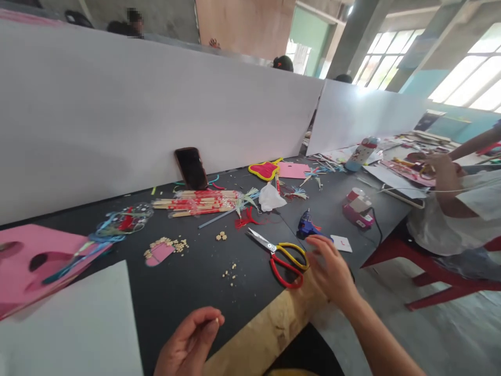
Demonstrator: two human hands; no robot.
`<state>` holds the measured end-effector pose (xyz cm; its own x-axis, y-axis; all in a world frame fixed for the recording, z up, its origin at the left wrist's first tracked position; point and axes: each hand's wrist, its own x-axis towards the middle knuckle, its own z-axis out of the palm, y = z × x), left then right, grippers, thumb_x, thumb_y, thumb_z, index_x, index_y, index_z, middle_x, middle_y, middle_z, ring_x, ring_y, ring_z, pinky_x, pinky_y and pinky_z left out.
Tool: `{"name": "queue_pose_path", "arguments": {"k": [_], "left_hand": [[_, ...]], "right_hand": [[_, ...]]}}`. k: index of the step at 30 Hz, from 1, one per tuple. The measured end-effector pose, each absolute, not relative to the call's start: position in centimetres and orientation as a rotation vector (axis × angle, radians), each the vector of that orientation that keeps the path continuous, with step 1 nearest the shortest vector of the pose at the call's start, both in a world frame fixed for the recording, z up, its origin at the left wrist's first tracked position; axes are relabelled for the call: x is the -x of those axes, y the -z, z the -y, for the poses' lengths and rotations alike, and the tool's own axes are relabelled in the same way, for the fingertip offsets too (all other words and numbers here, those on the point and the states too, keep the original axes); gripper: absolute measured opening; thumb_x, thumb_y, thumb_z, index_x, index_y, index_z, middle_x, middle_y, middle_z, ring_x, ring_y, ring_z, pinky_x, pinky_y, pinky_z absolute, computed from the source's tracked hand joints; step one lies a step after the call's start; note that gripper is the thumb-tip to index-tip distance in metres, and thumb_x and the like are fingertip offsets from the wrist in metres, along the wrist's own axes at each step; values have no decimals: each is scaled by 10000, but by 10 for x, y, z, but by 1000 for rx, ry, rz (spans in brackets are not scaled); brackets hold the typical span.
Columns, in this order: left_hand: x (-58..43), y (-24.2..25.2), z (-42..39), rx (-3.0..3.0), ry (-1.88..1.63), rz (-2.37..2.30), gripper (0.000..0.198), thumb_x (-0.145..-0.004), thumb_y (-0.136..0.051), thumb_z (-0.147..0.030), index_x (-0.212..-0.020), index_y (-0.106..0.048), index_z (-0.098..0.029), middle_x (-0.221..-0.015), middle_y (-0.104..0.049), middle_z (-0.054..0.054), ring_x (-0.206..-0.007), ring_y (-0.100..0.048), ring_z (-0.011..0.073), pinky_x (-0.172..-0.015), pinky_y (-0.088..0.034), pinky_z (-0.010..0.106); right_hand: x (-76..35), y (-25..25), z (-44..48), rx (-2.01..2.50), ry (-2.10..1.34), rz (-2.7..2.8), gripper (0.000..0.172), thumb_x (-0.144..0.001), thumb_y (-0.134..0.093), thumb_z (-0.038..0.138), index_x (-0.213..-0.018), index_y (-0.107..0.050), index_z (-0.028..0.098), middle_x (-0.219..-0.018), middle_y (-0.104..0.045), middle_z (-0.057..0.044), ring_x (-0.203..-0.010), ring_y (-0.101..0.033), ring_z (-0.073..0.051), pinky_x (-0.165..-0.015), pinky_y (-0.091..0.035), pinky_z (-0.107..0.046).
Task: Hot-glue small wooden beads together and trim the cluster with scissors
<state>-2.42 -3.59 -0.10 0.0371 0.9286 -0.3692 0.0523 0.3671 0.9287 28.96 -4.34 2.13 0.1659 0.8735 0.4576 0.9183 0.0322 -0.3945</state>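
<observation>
My left hand (191,339) is above the front of the dark table, thumb and forefinger pinched on a small pale bead-like piece (217,320). My right hand (331,269) hovers by the table's edge with its fingers loosely apart, holding nothing that I can see. Just left of it lie scissors (274,249) with one red and one yellow handle, blades pointing away to the left. Behind its fingertips sits a blue glue gun (307,224). Loose pale bits (230,272) and a small cluster (221,236) lie ahead of my left hand, near a pink card piece (160,254) edged with similar bits.
A phone (191,168) leans on the white partition (156,109). Bundled wooden sticks (203,202) and crumpled white tissue (271,198) lie before it. Pink sheets (50,250) and a white board (78,324) fill the left. At right are a bottle (362,154) and a seated person (450,203).
</observation>
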Motion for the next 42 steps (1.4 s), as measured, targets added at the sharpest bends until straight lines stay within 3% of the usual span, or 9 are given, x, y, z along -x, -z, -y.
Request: {"name": "queue_pose_path", "arguments": {"k": [3, 8, 15, 24, 30, 42], "left_hand": [[24, 5, 39, -968, -899, -1336, 373, -598, -752, -538, -747, -717, -198, -779, -748, 45, -771, -702, 207, -695, -562, 216], [16, 0, 47, -980, -928, -1306, 317, -662, -733, -481, -790, -707, -192, -775, -725, 33, -734, -659, 165, -649, -526, 187], [14, -1, 48, -1045, -934, -1372, 286, -710, -704, -448, -826, -712, -187, -754, -699, 20, -705, -609, 140, -642, -485, 194], [19, -11, 45, -1011, -949, -1445, 322, -678, -697, -446, -841, -720, -169, -815, -741, 64, -779, -664, 202, -711, -515, 275], [11, -12, 35, -1137, -949, -1390, 264, -699, -696, -407, -807, -708, -167, -799, -730, 58, -775, -666, 198, -735, -517, 279], [8, -11, -4, -1388, -1002, -1393, 235, -773, -641, -389, -884, -688, -187, -819, -703, 32, -750, -634, 163, -700, -493, 255]], "right_hand": [[-326, -27, 41, 1887, 293, 1646, 204, -869, -500, 346, -961, -630, 217, -1071, -611, -121, -1036, -538, -283, -943, -399, -481], [-353, -27, 38, 1941, 412, 1666, 267, -867, -488, 379, -940, -664, 193, -1091, -593, -151, -1039, -510, -321, -948, -357, -559], [-311, -9, 28, 1809, 298, 1854, 247, -881, -487, 364, -956, -663, 208, -1123, -584, -126, -1051, -497, -294, -935, -404, -489], [-285, 0, 22, 1671, 147, 1995, 238, -897, -488, 354, -982, -655, 208, -1115, -575, -122, -1049, -491, -291, -905, -434, -477], [-289, 0, 29, 1701, 152, 1961, 206, -887, -494, 344, -955, -652, 231, -1079, -609, -109, -1014, -522, -268, -866, -472, -444], [-336, -25, 10, 1765, 306, 1838, 269, -883, -472, 327, -999, -653, 167, -1008, -626, -159, -959, -541, -309, -878, -409, -526]]}}
